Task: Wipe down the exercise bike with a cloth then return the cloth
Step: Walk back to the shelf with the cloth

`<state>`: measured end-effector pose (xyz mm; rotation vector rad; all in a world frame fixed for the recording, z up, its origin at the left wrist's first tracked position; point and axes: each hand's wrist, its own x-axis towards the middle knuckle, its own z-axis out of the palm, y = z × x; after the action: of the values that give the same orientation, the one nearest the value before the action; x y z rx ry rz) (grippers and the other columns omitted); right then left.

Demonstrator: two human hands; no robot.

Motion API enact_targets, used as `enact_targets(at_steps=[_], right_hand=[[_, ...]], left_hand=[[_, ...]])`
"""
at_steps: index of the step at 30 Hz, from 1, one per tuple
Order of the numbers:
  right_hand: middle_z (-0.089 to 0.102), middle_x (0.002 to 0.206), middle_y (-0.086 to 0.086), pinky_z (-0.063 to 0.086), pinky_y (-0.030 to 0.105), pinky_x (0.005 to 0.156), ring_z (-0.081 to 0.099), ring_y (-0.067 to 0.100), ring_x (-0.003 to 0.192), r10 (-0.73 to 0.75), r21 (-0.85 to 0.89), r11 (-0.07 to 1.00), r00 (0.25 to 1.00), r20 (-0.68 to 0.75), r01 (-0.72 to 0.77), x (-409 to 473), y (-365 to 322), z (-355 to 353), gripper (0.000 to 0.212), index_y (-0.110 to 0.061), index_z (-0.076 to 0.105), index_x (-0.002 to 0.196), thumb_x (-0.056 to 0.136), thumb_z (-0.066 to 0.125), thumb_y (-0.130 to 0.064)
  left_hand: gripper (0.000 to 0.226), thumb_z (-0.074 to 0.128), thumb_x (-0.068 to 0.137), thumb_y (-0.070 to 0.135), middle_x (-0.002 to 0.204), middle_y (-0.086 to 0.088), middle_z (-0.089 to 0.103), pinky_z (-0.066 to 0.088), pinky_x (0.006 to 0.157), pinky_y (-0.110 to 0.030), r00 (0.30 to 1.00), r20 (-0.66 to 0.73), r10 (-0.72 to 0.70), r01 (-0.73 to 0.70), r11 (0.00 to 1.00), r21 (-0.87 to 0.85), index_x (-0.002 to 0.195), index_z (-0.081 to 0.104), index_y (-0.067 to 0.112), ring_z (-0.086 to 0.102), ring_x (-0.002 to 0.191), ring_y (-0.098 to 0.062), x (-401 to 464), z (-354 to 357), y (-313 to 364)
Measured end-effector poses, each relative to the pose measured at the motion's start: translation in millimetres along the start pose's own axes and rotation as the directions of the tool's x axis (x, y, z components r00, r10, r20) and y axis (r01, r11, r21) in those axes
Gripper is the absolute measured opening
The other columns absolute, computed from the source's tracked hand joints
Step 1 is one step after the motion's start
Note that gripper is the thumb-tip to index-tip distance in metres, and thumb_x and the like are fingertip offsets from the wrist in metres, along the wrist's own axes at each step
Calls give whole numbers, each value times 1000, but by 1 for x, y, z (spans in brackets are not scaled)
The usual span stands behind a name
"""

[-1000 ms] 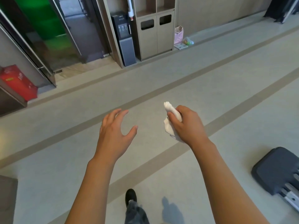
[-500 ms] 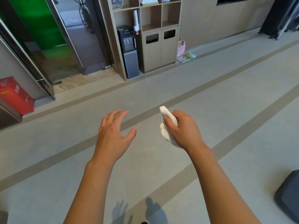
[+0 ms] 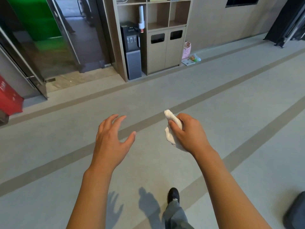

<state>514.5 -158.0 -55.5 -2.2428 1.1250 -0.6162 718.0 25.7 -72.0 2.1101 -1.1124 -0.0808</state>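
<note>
A crumpled white cloth (image 3: 170, 129) is bunched in my right hand (image 3: 189, 133), which is closed around it at mid-frame, right of centre. My left hand (image 3: 112, 139) hovers beside it with fingers spread and nothing in it. Both arms reach forward over the grey floor. No exercise bike shows; only a dark rounded piece of equipment (image 3: 295, 210) sits cut off at the bottom right corner.
Ahead stands a wooden shelf unit (image 3: 166, 50) with two bin slots, a black water dispenser (image 3: 132, 50) to its left, and a pink bag (image 3: 187, 50) on the floor beside it. An open glass doorway (image 3: 54, 47) lies at the left. My shoe (image 3: 173, 195) steps forward.
The view has tilted up and moved closer to the shelf unit. The dark equipment at the right has slid almost out of frame. Both hands keep the same pose.
</note>
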Motion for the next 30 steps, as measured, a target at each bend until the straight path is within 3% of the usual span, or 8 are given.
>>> enact_targets(at_steps=[7,16,21,30], right_hand=[[58,71,-7,35,33,56,57,15,68,-33,44,998,999,4,32,123,33,4,31,-25,51,77,101,57,-44],[59,73,-7,38,33,57,59,15,71,-62,121,991,998,16,60,277,89,-17,33,-25,51,77,101,58,-46],[64,77,-4,48,38,64,63,21,75,-16,199,980,1000,18,12,331,123,-26,31,-22,58,82,99,58,-47],[60,72,-9,39,32,58,60,12,69,146,250,960,988,-59,-127,394,191,-52,32,-27,53,76,98,56,-50]], left_hand=[[64,54,91,67,157,11,38,36,122,-45,1000,2,-1,1,999,35,148,48,39,30,149,-16,101,50,14],[58,70,94,46,157,6,41,36,122,-47,1000,8,-16,16,997,77,148,53,32,33,148,-19,238,121,65],[59,69,96,45,161,4,38,32,124,-45,996,88,2,-16,987,163,150,51,30,30,150,-20,287,161,95],[59,67,97,48,161,5,37,34,123,-44,973,202,111,-147,974,175,151,50,33,31,150,-20,391,225,137]])
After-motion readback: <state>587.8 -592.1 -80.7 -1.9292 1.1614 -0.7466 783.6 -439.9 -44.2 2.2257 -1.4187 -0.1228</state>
